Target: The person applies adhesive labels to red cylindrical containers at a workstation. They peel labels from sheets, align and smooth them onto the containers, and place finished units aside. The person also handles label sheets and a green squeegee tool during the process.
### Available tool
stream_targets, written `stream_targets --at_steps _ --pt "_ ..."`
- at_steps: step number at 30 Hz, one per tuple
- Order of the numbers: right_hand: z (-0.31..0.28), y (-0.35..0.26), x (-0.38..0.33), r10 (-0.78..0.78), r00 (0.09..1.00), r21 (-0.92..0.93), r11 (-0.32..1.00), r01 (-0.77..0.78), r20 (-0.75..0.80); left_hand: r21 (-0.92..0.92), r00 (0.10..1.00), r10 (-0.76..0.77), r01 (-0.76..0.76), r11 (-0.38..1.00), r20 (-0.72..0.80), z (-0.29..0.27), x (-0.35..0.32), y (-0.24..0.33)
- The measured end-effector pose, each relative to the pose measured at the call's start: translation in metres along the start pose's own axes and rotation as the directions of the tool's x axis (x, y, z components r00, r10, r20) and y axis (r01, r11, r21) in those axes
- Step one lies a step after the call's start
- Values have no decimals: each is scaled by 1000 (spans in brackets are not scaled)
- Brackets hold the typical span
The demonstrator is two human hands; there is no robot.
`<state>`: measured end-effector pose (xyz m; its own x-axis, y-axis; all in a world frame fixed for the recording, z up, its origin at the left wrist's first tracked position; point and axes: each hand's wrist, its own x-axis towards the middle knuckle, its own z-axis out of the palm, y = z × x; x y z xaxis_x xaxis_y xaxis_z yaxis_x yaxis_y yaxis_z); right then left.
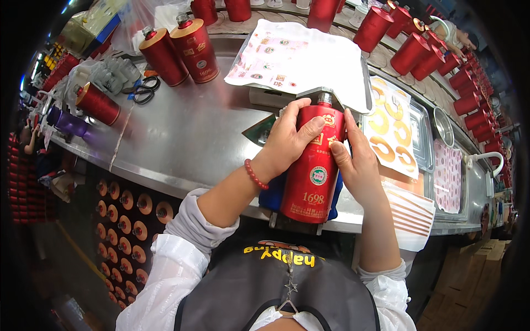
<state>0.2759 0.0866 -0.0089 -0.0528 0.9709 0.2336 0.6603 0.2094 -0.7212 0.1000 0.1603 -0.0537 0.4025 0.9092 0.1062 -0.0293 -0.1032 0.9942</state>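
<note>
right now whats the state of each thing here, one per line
red bottle: lying on its side on a blue pad, held by both hands
left hand: gripping the bottle's shoulder
right hand: pressed flat on the bottle's side
two red bottles: standing upright, untouched
scissors: lying flat on the counter
label sheet: flat, gold ring labels on it

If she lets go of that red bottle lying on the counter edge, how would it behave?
The red bottle is round and lies on its side, so it would probably roll. Its glossy surface looks slippery. Both hands, left and right, steady it on a blue pad, which may slow it.
</note>
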Motion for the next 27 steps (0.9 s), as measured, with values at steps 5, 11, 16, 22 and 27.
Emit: stream_targets --at_steps 5,11,16,22,27 --pt "1 2 2 -12 1000 -6 1000 12 4 -43 1000 -16 16 999 16 -2 1 -3" --pt "0 6 0 8 1000 83 997 -9 15 -96 995 97 -97 991 -9 0 -5 1" --pt "-11 9 -16 -152 987 22 988 151 50 200 904 412 -427 882 117 -20 -33 11" --pt "-10 -4 -25 -127 985 -71 988 136 116 304 885 424 -465 832 191 -22 -41 8" --pt "-20 -1 -33 -140 977 -123 979 161 164 343 861 418 -501 795 290 -32 -48 7"
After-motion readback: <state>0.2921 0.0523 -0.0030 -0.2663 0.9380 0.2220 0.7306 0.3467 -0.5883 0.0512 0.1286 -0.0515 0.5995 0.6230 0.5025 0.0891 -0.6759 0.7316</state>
